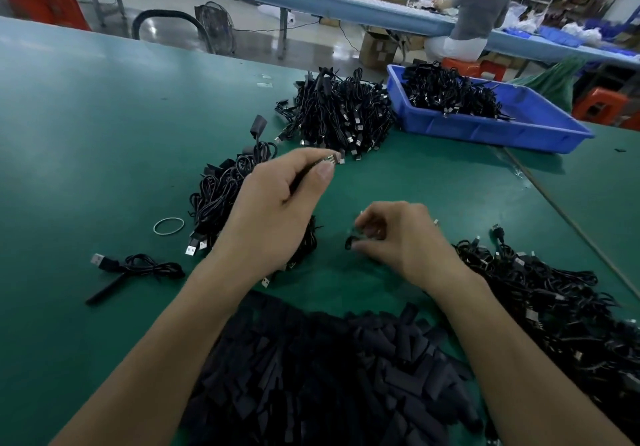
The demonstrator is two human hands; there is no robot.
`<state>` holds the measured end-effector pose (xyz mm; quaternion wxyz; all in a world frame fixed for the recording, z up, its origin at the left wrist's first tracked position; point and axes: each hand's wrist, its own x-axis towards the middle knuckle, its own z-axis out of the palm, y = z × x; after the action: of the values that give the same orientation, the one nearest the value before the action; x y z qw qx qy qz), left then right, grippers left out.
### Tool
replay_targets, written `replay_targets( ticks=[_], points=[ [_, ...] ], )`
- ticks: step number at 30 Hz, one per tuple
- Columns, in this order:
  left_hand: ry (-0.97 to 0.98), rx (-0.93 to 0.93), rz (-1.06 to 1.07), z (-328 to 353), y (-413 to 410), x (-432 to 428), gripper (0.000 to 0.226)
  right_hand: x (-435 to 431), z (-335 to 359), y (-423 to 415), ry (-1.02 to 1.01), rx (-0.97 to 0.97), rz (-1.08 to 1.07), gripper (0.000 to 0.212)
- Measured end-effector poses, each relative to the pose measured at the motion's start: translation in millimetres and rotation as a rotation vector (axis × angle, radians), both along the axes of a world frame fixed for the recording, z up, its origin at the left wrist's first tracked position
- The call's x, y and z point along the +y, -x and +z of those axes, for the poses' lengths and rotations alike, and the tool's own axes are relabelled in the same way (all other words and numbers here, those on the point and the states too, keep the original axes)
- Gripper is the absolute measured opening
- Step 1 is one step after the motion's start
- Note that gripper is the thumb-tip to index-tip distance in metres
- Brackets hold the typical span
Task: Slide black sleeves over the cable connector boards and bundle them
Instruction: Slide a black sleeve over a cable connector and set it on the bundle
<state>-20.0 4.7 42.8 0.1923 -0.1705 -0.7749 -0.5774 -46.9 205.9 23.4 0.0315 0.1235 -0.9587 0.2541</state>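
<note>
My left hand (277, 199) pinches a small connector board (329, 160) between thumb and fingers, its metal end pointing right above the green table. My right hand (394, 237) is curled round a short black sleeve (351, 243) just above the table surface, partly blurred. A large heap of loose black sleeves (329, 376) lies close to me between my forearms. Unsleeved cables (540, 300) are piled at the right. A bundle of cables (221, 196) lies behind my left hand.
A bigger cable heap (343, 113) sits farther back, beside a blue tray (485, 127) holding more cables. A rubber band (168, 226) and one loose USB cable (138, 267) lie at the left. A person sits at another bench behind.
</note>
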Motion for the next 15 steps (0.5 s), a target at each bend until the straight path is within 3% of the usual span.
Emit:
replay_targets(
  ticks=[2, 4, 8, 12, 15],
  points=[
    [0.058, -0.092, -0.006, -7, 2, -4, 0.033, -8, 2, -7, -0.134, -0.047, 0.115, 0.026],
    [0.044, -0.182, -0.06, -11, 4, -6, 0.042, -16, 8, -13, -0.109, -0.136, 0.209, 0.02],
    [0.115, -0.208, -0.092, -13, 3, -8, 0.047, -26, 13, -22, -0.221, -0.393, 0.282, 0.017],
    [0.074, -0.279, -0.058, -18, 5, -12, 0.016, -31, 5, -29, -0.418, -0.458, 0.239, 0.024],
    [0.048, -0.285, -0.029, -20, 7, -14, 0.019, -30, -3, -30, -0.439, -0.464, 0.249, 0.024]
  ],
)
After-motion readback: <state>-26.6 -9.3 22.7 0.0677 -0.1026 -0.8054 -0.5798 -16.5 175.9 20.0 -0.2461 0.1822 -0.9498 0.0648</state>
